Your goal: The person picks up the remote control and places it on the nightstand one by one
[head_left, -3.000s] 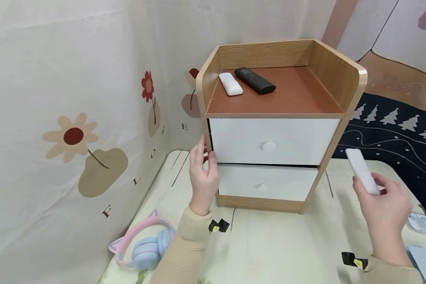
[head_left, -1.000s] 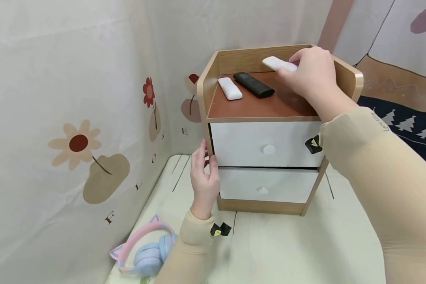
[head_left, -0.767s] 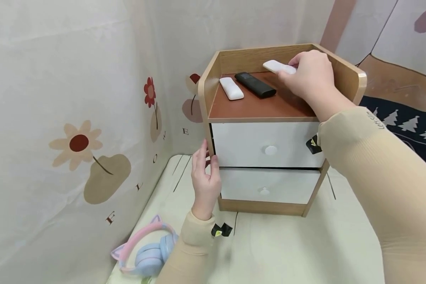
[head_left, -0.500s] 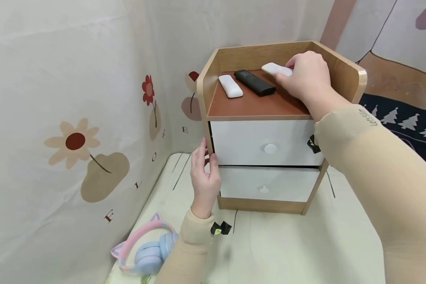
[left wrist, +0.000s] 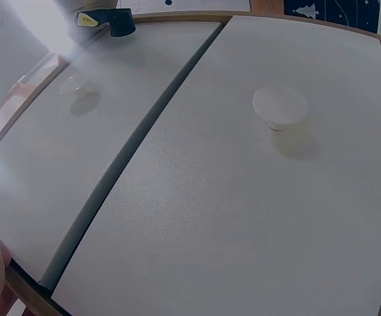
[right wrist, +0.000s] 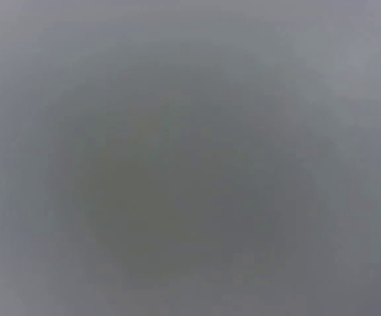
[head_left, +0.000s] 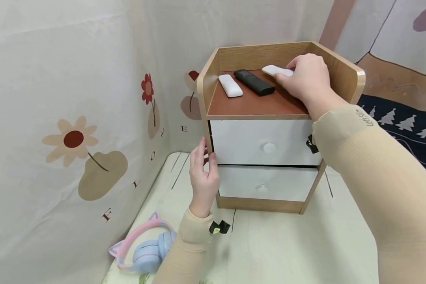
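ok so my count: two white remotes [head_left: 230, 86] [head_left: 276, 71] plus one black remote [head_left: 254, 82] makes three, my two hands [head_left: 204, 177] [head_left: 309, 77], one cabinet [head_left: 260, 204], two drawers [head_left: 238, 142] [head_left: 239, 183], two round knobs [head_left: 269, 148] [head_left: 262, 188], one pair of headphones [head_left: 147, 254] over near left

Lettering in the head view, placed by clock from the centre: on the pale cloth wall [head_left: 74, 71], dark capitals F [head_left: 106, 215] and L [head_left: 136, 184] toward 8 o'clock, O [head_left: 152, 156] toward 9, a slanted letter [head_left: 162, 133] resembling W also toward 9, and E [head_left: 184, 128] between 9 and 10. On the cuff [head_left: 335, 123] of the right sleeve [head_left: 387, 177], toward 3 o'clock, small print [head_left: 365, 117] begins "Lets"; its remainder is too small to tell.
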Demonstrator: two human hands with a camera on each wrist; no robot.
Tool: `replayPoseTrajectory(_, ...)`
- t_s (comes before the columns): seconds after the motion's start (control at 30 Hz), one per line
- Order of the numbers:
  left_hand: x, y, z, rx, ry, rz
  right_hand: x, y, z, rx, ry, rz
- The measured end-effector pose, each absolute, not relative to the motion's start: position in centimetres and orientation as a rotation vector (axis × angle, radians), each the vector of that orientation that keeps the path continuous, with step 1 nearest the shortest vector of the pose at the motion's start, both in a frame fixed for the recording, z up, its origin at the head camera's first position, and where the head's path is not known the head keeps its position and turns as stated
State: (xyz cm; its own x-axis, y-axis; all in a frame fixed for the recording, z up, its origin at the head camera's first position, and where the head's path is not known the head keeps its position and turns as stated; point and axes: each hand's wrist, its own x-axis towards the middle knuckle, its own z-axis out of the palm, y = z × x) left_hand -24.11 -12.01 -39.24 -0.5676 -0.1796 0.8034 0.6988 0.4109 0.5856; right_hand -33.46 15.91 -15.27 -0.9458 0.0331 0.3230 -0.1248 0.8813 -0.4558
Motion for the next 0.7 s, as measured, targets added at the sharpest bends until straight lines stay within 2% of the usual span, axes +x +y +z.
replayPoseTrajectory(0.7,-23.83,-11.84,-39.05,-0.433,-1.813,-1.267,-33.69,15.91,-15.46,0.067,-2.781,0.705)
